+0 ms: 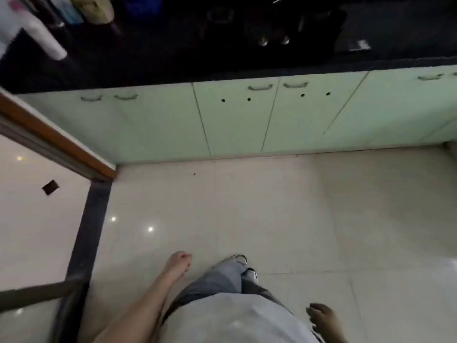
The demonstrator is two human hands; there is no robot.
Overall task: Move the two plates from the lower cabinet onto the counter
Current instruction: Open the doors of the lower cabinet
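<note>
The pale green lower cabinet (237,117) runs under the dark counter (173,63), and all its doors are shut. No plates are in sight. My left hand (179,262) hangs at my side over the floor with fingers loosely curled, holding nothing. My right hand (321,316) hangs low at the bottom right, fingers apart and empty. Both hands are far from the cabinet handles (261,87).
On the counter stand a white bottle (42,33), other containers at the far left and dark objects (272,26) in the middle. A wooden door frame (54,142) and dark threshold strip (86,231) lie to my left. Pale floor tiles (296,206) stretch before the cabinet.
</note>
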